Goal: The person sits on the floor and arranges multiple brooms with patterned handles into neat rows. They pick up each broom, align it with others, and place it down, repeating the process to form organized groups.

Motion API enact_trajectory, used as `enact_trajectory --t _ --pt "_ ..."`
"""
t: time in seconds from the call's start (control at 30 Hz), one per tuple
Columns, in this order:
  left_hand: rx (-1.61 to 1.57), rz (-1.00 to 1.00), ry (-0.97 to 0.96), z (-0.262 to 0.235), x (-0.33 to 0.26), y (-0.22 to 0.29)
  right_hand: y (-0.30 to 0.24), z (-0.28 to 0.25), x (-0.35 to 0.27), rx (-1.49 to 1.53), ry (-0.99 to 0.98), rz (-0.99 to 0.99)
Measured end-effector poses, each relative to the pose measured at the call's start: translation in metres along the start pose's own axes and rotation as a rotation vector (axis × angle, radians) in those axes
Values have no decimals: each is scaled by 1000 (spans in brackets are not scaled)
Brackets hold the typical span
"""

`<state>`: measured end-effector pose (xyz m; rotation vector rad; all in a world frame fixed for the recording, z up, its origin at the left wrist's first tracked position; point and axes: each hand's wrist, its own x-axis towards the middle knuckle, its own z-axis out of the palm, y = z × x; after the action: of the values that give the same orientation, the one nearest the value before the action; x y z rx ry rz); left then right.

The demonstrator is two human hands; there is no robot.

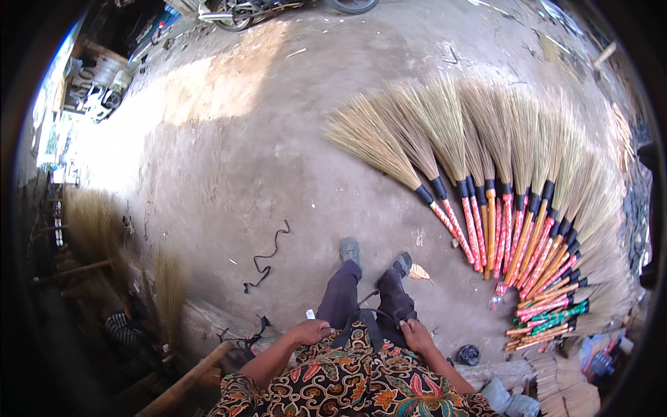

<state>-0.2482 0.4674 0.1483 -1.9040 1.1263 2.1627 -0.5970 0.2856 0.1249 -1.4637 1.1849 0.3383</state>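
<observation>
My left hand (314, 331) is closed at my waist, thumb side up, against dark cloth. A small white tag (310, 314) sticks up beside it. On the other side my right hand (416, 336) is also closed, at the edge of the same dark cloth. What lies inside the fingers of either hand is hidden. Between the hands, a dark strap (376, 332) runs down over my patterned shirt (354, 379), and a thin dark loop (368, 297) rises above it. Below me are my dark trousers (338, 295) and grey shoes (350, 249).
Many grass brooms (445, 132) with red, orange and green handles fan out at the right. A black cord (267, 260) and a dry leaf (419, 272) lie on the ground. Grass bundles (94, 219) and a bamboo pole (187, 381) stand at the left. A motorbike (236, 15) is at the far edge.
</observation>
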Motion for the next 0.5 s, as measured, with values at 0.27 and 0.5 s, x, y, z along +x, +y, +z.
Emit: enact_trajectory --t 0.27,0.5 --pt "-23 -116 157 -76 27 -93 51 -213 154 459 779 104" --pt "356 -415 511 -117 65 -261 86 -398 293 410 1340 155"
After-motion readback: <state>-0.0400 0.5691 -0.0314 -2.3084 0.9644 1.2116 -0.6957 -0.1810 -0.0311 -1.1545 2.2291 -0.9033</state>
